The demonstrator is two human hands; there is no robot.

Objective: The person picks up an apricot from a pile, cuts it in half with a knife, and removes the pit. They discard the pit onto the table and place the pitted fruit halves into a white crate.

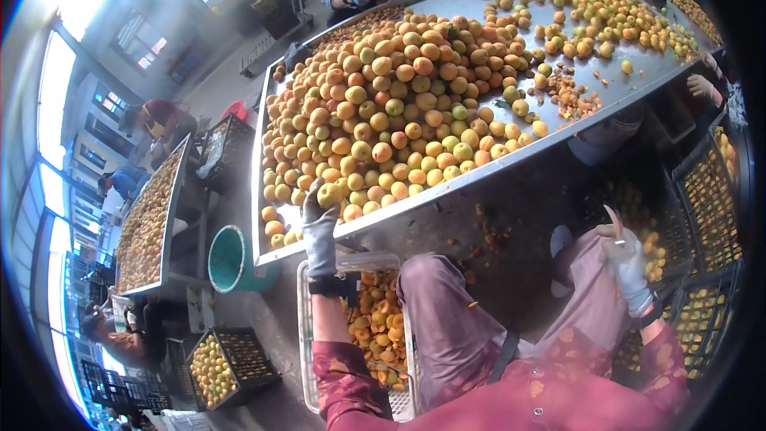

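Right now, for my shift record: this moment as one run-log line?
left hand: at fruit, hold unclear | right hand: holding knife | white crate: cut fruit inside

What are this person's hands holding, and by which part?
The right hand grips a knife-like tool by its lower end. The left hand touches a fruit; whether it's gripped, I can't tell.

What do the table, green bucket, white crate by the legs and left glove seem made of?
Table: metal, possibly steel; smooth grey sheet with a bright sheen.
Green bucket: likely plastic; smooth, evenly coloured wall.
White crate: probably rigid moulded plastic; openwork walls.
Left glove: apparently matte fabric; pale, close-fitting, weave too small to confirm.
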